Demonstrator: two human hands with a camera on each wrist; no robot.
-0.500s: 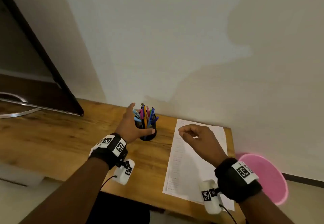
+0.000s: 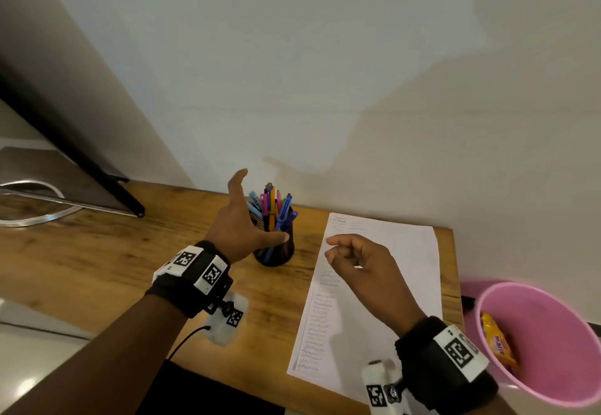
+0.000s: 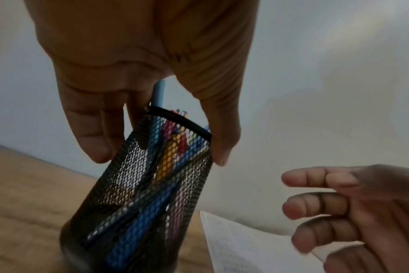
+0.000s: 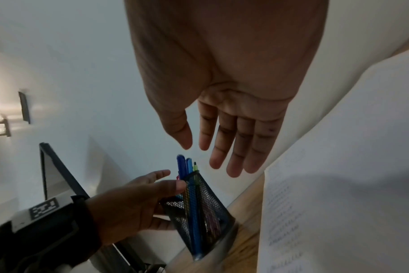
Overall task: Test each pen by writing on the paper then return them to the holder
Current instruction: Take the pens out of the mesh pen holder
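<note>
Between the left hand's [image 2: 237, 226] spread fingers, mesh holder [image 2: 276, 248] of pens [image 2: 274, 206]

A holder [image 2: 274, 248] stands on the desk [image 2: 97, 261] near the wall, with pens [image 2: 273, 206] upright in it. The left hand [image 2: 240, 226] sits around the holder's left side, thumb at its near face and fingers on its far side. The paper [image 2: 403, 252] lies flat to the right of the holder, at the desk's right end. The right hand [image 2: 361, 265] hangs above the paper's left part. A bin [image 2: 487, 349] stands beyond the desk's right edge, a packet [image 2: 497, 340] inside it. A monitor [image 2: 65, 141] stands at the desk's far left.
</note>
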